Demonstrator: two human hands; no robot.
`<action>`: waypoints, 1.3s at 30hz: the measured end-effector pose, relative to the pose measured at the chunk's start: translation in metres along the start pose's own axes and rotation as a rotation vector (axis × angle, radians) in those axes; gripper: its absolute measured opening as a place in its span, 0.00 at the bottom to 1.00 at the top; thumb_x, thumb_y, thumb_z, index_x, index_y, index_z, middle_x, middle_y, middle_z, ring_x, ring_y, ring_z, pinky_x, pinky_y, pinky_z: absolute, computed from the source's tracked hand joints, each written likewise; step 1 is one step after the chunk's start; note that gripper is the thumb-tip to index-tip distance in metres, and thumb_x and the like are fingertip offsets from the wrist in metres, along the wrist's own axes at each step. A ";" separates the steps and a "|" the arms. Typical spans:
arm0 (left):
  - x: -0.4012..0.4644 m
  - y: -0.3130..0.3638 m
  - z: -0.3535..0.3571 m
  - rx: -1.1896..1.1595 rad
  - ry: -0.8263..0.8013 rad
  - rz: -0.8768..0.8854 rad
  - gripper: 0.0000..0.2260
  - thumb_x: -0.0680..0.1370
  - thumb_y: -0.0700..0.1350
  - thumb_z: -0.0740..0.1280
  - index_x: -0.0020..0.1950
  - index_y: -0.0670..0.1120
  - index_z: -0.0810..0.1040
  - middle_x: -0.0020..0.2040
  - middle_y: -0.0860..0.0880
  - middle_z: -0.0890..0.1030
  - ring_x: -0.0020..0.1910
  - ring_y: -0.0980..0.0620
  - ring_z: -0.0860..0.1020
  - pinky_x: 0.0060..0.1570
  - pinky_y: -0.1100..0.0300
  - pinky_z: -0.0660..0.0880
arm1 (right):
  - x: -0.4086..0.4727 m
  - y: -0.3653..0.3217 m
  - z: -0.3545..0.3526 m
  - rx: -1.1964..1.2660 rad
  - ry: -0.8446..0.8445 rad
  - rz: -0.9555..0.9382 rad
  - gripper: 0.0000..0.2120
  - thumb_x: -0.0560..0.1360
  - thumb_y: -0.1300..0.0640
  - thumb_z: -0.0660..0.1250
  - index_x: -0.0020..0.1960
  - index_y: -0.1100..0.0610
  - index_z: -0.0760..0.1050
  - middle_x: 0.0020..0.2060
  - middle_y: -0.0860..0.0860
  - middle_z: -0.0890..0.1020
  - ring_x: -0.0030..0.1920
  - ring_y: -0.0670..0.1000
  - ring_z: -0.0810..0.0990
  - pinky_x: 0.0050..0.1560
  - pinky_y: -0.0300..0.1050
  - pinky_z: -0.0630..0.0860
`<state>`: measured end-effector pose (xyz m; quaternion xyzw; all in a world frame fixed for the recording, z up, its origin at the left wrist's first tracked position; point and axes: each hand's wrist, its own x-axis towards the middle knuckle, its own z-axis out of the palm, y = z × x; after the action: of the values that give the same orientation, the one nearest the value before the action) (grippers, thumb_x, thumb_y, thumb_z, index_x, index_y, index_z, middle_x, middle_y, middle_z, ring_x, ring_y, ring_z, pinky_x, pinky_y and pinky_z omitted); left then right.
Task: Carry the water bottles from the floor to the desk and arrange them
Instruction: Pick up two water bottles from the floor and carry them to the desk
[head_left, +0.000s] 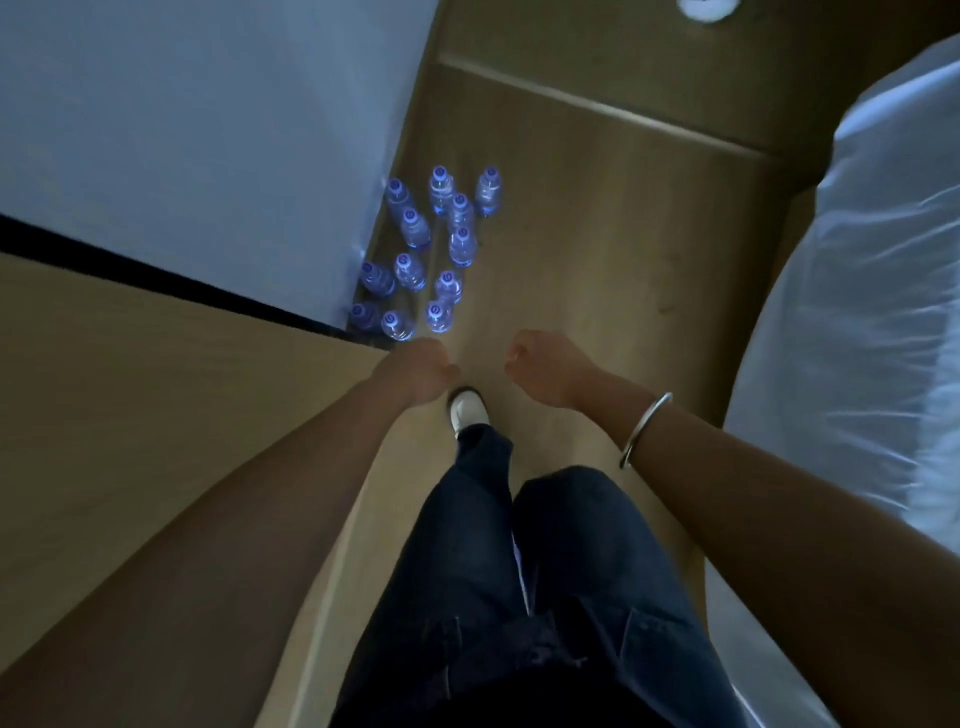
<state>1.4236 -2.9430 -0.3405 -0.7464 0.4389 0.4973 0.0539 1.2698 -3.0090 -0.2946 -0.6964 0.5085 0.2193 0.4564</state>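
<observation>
- So both hands are out in front with nothing in them. The left hand (423, 371) has its fingers curled in loosely, and the right hand (545, 366) is curled the same way, empty, with a silver bangle (644, 428) on that wrist.
- Neither hand is touching a bottle. They hang side by side above the wooden floor (597, 234), a white shoe (467, 410) showing just below the left one.
- The water bottles (421, 254) are all on the floor, straight ahead and a bit to the left of the hands, bunched against the foot of the white wall (208, 130).
- About a dozen of them, every one standing upright, caps pointing up at the camera, so the long axis is vertical and a top-down grab round the neck looks like the obvious way in.
- The left hand is clearly nearer: the closest bottles sit just beyond it, while the right hand has more floor to cross.
- The desk (130, 389) is on the person's left, its edge running right up to the cluster, with no bottles on the part in view. Looks like the carrying hasn't started.
- A bed with white bedding (857, 312) fills the right side, well apart from the bottles.
</observation>
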 end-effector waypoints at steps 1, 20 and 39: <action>0.011 -0.005 0.003 -0.030 0.004 -0.032 0.09 0.77 0.47 0.62 0.48 0.42 0.77 0.59 0.41 0.77 0.60 0.43 0.74 0.61 0.54 0.68 | 0.012 -0.004 0.003 0.034 0.050 -0.017 0.11 0.76 0.62 0.57 0.51 0.64 0.76 0.44 0.57 0.78 0.47 0.55 0.77 0.44 0.39 0.70; 0.327 -0.111 0.143 -0.405 0.210 -0.315 0.35 0.74 0.50 0.69 0.75 0.45 0.54 0.71 0.42 0.64 0.71 0.44 0.64 0.66 0.52 0.63 | 0.351 0.112 0.121 -0.063 -0.151 0.043 0.26 0.77 0.53 0.60 0.73 0.56 0.59 0.67 0.56 0.70 0.68 0.55 0.68 0.65 0.45 0.64; 0.444 -0.168 0.187 -0.703 0.572 -0.122 0.28 0.65 0.62 0.68 0.55 0.43 0.75 0.48 0.44 0.79 0.49 0.44 0.79 0.50 0.46 0.76 | 0.514 0.093 0.153 0.061 0.095 -0.237 0.21 0.61 0.51 0.70 0.51 0.56 0.71 0.47 0.52 0.76 0.48 0.50 0.75 0.53 0.48 0.74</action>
<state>1.4662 -3.0108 -0.8443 -0.8511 0.1960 0.3861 -0.2968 1.4083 -3.1453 -0.8030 -0.7470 0.4500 0.1149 0.4757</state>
